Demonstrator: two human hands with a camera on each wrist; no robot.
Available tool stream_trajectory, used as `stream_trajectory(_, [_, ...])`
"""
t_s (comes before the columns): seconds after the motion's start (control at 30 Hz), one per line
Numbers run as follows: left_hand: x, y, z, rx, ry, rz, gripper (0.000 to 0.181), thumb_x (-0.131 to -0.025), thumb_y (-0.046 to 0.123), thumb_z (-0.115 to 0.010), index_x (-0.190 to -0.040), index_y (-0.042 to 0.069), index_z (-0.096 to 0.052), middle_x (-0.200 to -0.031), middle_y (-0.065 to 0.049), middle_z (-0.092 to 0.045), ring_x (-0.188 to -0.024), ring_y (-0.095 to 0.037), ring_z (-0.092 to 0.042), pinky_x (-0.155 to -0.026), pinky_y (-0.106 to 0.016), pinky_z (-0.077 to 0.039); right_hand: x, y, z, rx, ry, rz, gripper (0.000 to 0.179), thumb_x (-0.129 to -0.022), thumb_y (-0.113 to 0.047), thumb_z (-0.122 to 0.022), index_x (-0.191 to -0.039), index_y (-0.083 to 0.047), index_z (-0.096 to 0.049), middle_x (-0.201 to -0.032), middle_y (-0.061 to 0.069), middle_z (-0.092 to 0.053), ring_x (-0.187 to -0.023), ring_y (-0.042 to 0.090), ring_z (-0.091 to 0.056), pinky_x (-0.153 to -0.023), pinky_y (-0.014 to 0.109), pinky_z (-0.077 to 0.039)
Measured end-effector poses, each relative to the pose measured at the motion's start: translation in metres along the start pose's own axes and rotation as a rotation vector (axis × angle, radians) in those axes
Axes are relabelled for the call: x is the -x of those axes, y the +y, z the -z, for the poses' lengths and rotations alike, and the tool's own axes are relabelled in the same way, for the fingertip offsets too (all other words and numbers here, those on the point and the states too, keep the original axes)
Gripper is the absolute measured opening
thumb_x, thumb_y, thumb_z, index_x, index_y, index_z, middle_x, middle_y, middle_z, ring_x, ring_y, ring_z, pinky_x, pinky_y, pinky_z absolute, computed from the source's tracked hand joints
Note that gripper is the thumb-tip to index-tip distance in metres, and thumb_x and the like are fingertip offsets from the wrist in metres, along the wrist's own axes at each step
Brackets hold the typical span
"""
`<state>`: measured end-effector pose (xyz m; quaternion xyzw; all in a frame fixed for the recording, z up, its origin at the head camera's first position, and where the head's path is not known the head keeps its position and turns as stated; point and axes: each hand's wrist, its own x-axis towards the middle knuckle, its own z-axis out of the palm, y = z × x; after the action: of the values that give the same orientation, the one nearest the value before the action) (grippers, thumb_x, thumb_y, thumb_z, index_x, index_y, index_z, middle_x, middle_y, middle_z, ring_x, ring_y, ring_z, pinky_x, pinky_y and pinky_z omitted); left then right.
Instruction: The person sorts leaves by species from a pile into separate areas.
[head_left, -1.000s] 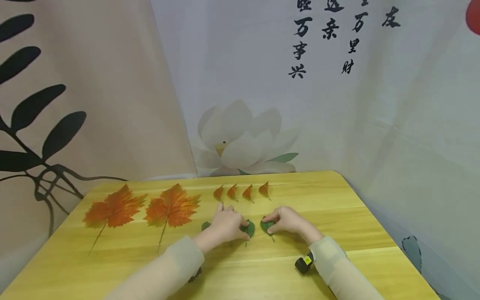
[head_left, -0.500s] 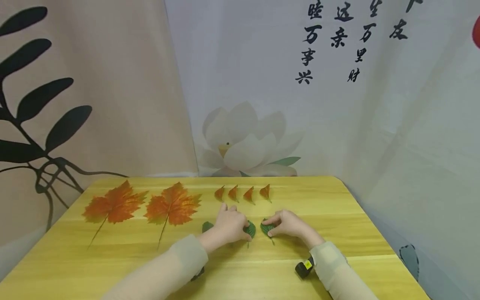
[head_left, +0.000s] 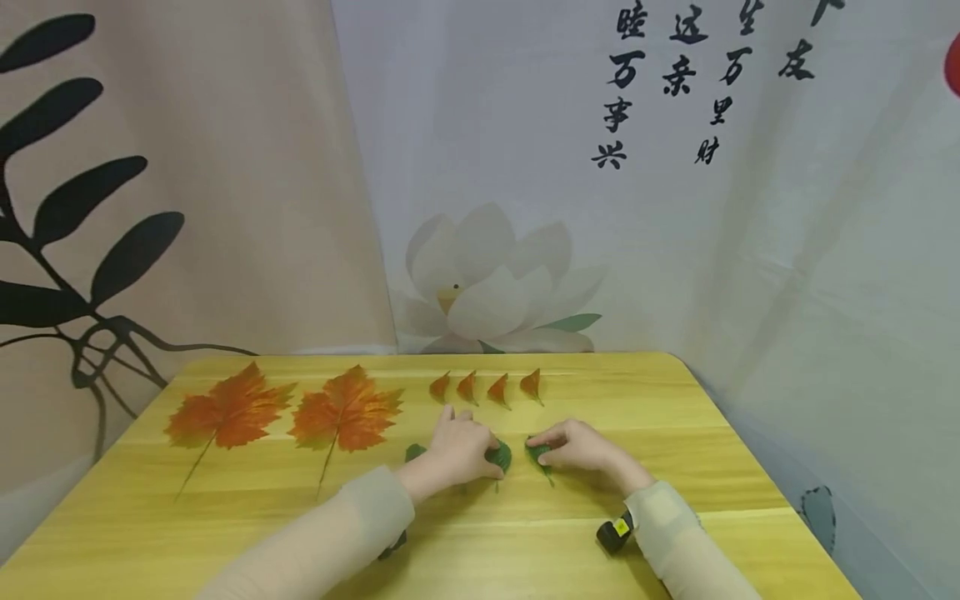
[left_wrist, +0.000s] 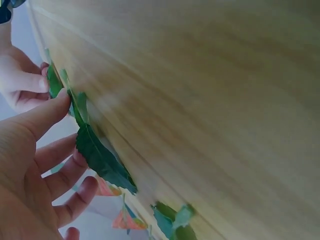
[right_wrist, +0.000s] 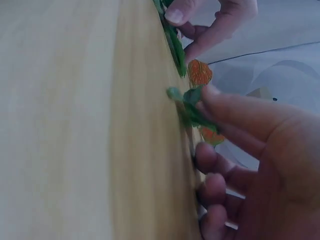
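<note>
My left hand (head_left: 459, 448) pinches a green leaf (head_left: 499, 455) between thumb and forefinger, low over the table. To its right, my right hand (head_left: 585, 446) grips another green leaf (head_left: 537, 452) by thumb and fingertips; this leaf looks tilted, its stem toward me. In the left wrist view, a dark green leaf (left_wrist: 102, 157) lies beside the left fingers, and a further leaf (left_wrist: 172, 220) sits lower down. Part of a green leaf (head_left: 415, 452) shows behind the left wrist, which hides the rest of it.
Two large orange maple leaves (head_left: 234, 407) with long stems lie at the left of the wooden table (head_left: 480, 550). Several small orange leaves (head_left: 497, 390) form a row near the far edge. A printed curtain (head_left: 495, 167) hangs behind the table.
My right hand has shifted slightly right, and its leaf now shows narrower, turned more edge-on. The left hand stays nearly still on its leaf. The head view has tilted a little.
</note>
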<state>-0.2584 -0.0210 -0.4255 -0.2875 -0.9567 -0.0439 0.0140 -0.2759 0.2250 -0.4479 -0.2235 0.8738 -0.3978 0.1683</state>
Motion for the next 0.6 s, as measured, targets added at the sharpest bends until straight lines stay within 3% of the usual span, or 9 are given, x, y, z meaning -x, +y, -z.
stream_trajectory(0.03, [0.0, 0.0, 0.0, 0.011, 0.0, 0.001, 0.045, -0.07, 0.059, -0.077, -0.103, 0.029, -0.077, -0.105, 0.013, -0.071, -0.098, -0.021, -0.055, -0.087, -0.045, -0.031, 0.001, -0.001, 0.001, -0.006, -0.001, -0.007, 0.029, -0.09, -0.02, -0.07, -0.118, -0.013, -0.071, -0.127, 0.013, -0.062, -0.113, 0.029, -0.056, -0.091, 0.047, -0.048])
stream_trajectory(0.13, [0.0, -0.003, 0.0, 0.033, 0.009, 0.005, 0.042, -0.071, 0.058, -0.076, -0.102, 0.029, -0.077, -0.103, 0.014, -0.071, -0.099, -0.022, -0.056, -0.086, -0.045, -0.032, 0.0, -0.003, 0.003, -0.009, -0.004, -0.026, 0.031, -0.091, -0.025, -0.069, -0.12, -0.014, -0.07, -0.125, 0.01, -0.063, -0.09, 0.019, -0.056, -0.079, 0.039, -0.049])
stream_trajectory(0.2, [0.001, -0.005, 0.001, 0.051, 0.015, 0.009, 0.04, -0.073, 0.057, -0.076, -0.101, 0.028, -0.077, -0.095, 0.014, -0.071, -0.093, -0.02, -0.055, -0.083, -0.044, -0.031, -0.002, -0.006, 0.005, 0.004, -0.005, -0.027, 0.032, -0.092, -0.026, -0.068, -0.121, -0.014, -0.07, -0.112, 0.009, -0.067, -0.072, 0.013, -0.048, -0.066, 0.031, -0.046])
stream_trajectory(0.27, [0.003, -0.01, 0.005, 0.052, 0.031, 0.009, 0.039, -0.076, 0.056, -0.075, -0.101, 0.027, -0.077, -0.09, 0.013, -0.071, -0.095, -0.021, -0.058, -0.088, -0.047, -0.033, -0.004, -0.009, 0.007, 0.018, -0.001, -0.014, 0.032, -0.093, -0.026, -0.066, -0.122, -0.013, -0.069, -0.097, 0.007, -0.066, -0.059, 0.012, -0.038, -0.056, 0.026, -0.04])
stream_trajectory(0.37, [0.007, -0.02, 0.014, 0.078, 0.064, 0.004, 0.037, -0.08, 0.052, -0.073, -0.101, 0.022, -0.077, -0.09, 0.008, -0.072, -0.095, -0.024, -0.059, -0.09, -0.052, -0.035, -0.006, -0.015, 0.014, 0.054, 0.013, 0.006, 0.033, -0.094, -0.027, -0.064, -0.122, -0.011, -0.069, -0.082, 0.004, -0.058, -0.058, 0.011, -0.038, -0.051, 0.024, -0.037])
stream_trajectory(0.4, [0.009, -0.024, 0.017, 0.09, 0.077, -0.001, 0.037, -0.082, 0.05, -0.073, -0.102, 0.02, -0.077, -0.092, 0.005, -0.072, -0.096, -0.025, -0.06, -0.09, -0.054, -0.036, -0.006, -0.017, 0.017, 0.066, 0.021, 0.014, 0.033, -0.094, -0.026, -0.064, -0.123, -0.01, -0.068, -0.084, 0.002, -0.058, -0.06, 0.012, -0.04, -0.051, 0.025, -0.037])
stream_trajectory(0.47, [0.012, -0.036, 0.024, 0.105, 0.109, -0.006, 0.036, -0.084, 0.046, -0.072, -0.103, 0.016, -0.077, -0.098, 0.002, -0.073, -0.094, -0.025, -0.062, -0.088, -0.05, -0.041, -0.005, -0.019, 0.025, 0.086, 0.037, 0.017, 0.034, -0.095, -0.027, -0.063, -0.124, -0.009, -0.067, -0.086, 0.002, -0.059, -0.062, 0.013, -0.04, -0.053, 0.026, -0.037])
stream_trajectory(0.6, [0.021, -0.067, 0.039, 0.082, 0.132, 0.027, 0.036, -0.087, 0.045, -0.07, -0.104, 0.014, -0.076, -0.099, 0.0, -0.073, -0.087, -0.022, -0.066, -0.07, -0.037, -0.051, -0.001, -0.017, 0.043, 0.118, 0.072, 0.019, 0.039, -0.096, -0.031, -0.061, -0.126, -0.006, -0.065, -0.094, 0.008, -0.063, -0.067, 0.015, -0.044, -0.057, 0.029, -0.04])
